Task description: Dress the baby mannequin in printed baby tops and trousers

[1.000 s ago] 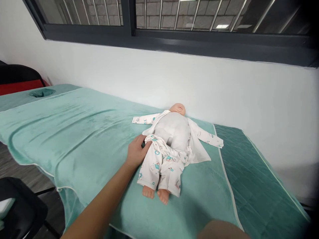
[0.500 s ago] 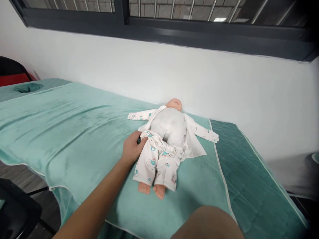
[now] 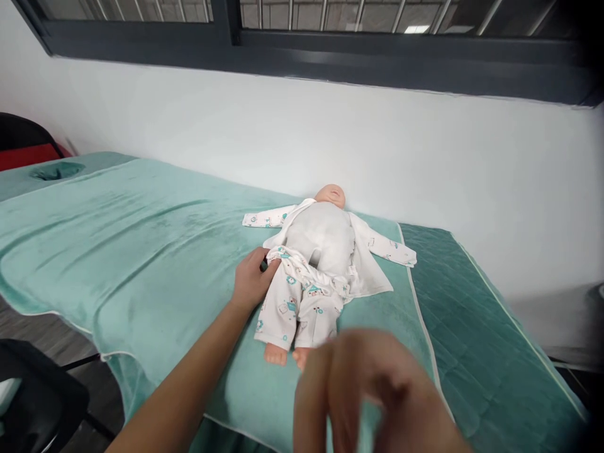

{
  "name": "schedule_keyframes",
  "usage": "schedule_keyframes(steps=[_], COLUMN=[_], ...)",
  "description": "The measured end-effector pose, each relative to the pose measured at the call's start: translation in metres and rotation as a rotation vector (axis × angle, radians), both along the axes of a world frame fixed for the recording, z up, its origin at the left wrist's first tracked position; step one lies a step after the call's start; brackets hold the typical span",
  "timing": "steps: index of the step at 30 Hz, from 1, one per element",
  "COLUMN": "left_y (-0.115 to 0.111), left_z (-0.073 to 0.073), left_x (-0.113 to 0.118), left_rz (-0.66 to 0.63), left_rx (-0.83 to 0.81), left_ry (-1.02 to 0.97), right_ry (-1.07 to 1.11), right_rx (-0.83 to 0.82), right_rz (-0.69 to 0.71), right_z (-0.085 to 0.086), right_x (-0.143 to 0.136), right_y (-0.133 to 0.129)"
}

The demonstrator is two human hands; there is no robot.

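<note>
A baby doll (image 3: 331,195) lies on its back on a light green blanket (image 3: 155,277), its head against the wall. Its white printed jacket (image 3: 372,274) is spread open, both sleeves stretched outwards. White patterned trousers (image 3: 321,318) cover the legs, their waistband bunched around the thighs below the pale grey torso. My left hand (image 3: 253,278) is closed on the waistband at the left side. Close to the camera, my right hand (image 3: 372,377) hovers in front of the doll's feet, blurred, its bent fingers apart and nothing visible in them.
Beneath the blanket, a darker green quilted cover (image 3: 476,314) shows at the right. A white wall (image 3: 283,138) and dark window frame (image 3: 377,63) stand behind the bed. A black chair-like object (image 3: 42,390) is at lower left.
My right hand has come up into view from the bottom edge and now covers part of one foot. My left hand keeps its grip on the trousers' waistband.
</note>
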State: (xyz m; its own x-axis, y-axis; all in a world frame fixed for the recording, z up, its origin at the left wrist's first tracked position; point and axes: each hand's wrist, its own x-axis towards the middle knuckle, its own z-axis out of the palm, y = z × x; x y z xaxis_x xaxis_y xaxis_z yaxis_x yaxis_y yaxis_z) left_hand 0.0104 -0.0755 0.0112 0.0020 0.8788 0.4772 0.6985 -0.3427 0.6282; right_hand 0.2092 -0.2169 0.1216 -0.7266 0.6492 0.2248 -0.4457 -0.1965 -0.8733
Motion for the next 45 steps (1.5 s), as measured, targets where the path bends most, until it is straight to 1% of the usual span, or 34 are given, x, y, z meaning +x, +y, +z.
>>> schedule_keyframes(steps=[1,3,5,6,9,12,14,16,18,20,21,22,23,25,27,30,32,33,35,36,38,39,41,43,45], left_y=[0.000,-0.001,0.000,0.000,0.001,0.000,-0.001,-0.001,0.002,0.008,0.012,0.016,0.021,0.031,0.042,0.063,0.080,0.089,0.104,0.109,0.115,0.115,0.113,0.109,0.106], left_z=[0.000,0.000,-0.001,-0.002,-0.004,-0.004,-0.002,0.000,0.002,0.002,0.001,0.000,-0.002,-0.004,-0.005,-0.004,-0.002,-0.002,-0.001,-0.002,-0.002,-0.002,0.000,0.003,0.006], left_x=[0.000,0.000,0.000,-0.001,-0.001,-0.001,-0.001,-0.002,-0.003,-0.005,-0.006,-0.007,-0.008,-0.007,-0.006,-0.004,-0.002,-0.002,-0.002,-0.003,-0.004,-0.005,-0.006,-0.008,-0.011], left_rz=[-0.007,-0.019,-0.018,-0.016,-0.015,-0.021,-0.047,-0.091,-0.105,-0.066,-0.034,-0.004,0.015,0.025,-0.003,-0.012,0.016,0.020,-0.023,-0.060,-0.143,-0.182,-0.251,-0.285,-0.243], left_rx=[0.001,0.008,0.022,0.028,0.033,0.024,0.008,-0.004,-0.003,-0.015,-0.034,-0.064,-0.099,-0.161,-0.193,-0.206,-0.232,-0.244,-0.259,-0.264,-0.292,-0.317,-0.362,-0.366,-0.324], left_ry=[-0.006,-0.015,-0.018,-0.016,-0.010,-0.014,-0.051,-0.186,-0.420,-0.646,-0.708,-0.725,-0.699,-0.581,-0.484,-0.425,-0.333,-0.269,-0.147,-0.109,-0.096,-0.116,-0.198,-0.317,-0.443], right_ry=[0.015,0.048,0.059,0.057,0.033,-0.009,-0.037,-0.072,-0.140,-0.227,-0.253,-0.255,-0.231,-0.145,-0.070,-0.053,-0.175,-0.300,-0.635,-0.811,-1.094,-1.191,-1.317,-1.400,-1.458], right_rx=[-0.003,-0.049,-0.111,-0.134,-0.161,-0.160,-0.164,-0.148,-0.068,0.056,0.108,0.139,0.149,0.135,0.113,0.067,0.060,0.083,0.161,0.193,0.214,0.209,0.193,0.174,0.146], right_rz=[-0.027,-0.141,-0.257,-0.286,-0.293,-0.299,-0.324,-0.374,-0.459,-0.577,-0.642,-0.705,-0.769,-0.881,-0.980,-1.176,-1.362,-1.446,-1.564,-1.586,-1.561,-1.533,-1.478,-1.446,-1.431], right_z=[-0.004,-0.013,-0.023,-0.027,-0.035,-0.039,-0.041,-0.043,-0.045,-0.047,-0.047,-0.047,-0.046,-0.045,-0.046,-0.054,-0.066,-0.073,-0.088,-0.096,-0.109,-0.115,-0.122,-0.123,-0.120], right_x=[-0.004,-0.011,-0.017,-0.019,-0.022,-0.024,-0.025,-0.026,-0.024,-0.020,-0.017,-0.013,-0.009,0.000,0.012,0.033,0.049,0.058,0.075,0.083,0.096,0.101,0.104,0.102,0.098], right_y=[0.011,0.031,0.045,0.049,0.052,0.052,0.053,0.056,0.059,0.064,0.066,0.069,0.072,0.078,0.086,0.103,0.116,0.123,0.135,0.140,0.148,0.151,0.155,0.155,0.153])
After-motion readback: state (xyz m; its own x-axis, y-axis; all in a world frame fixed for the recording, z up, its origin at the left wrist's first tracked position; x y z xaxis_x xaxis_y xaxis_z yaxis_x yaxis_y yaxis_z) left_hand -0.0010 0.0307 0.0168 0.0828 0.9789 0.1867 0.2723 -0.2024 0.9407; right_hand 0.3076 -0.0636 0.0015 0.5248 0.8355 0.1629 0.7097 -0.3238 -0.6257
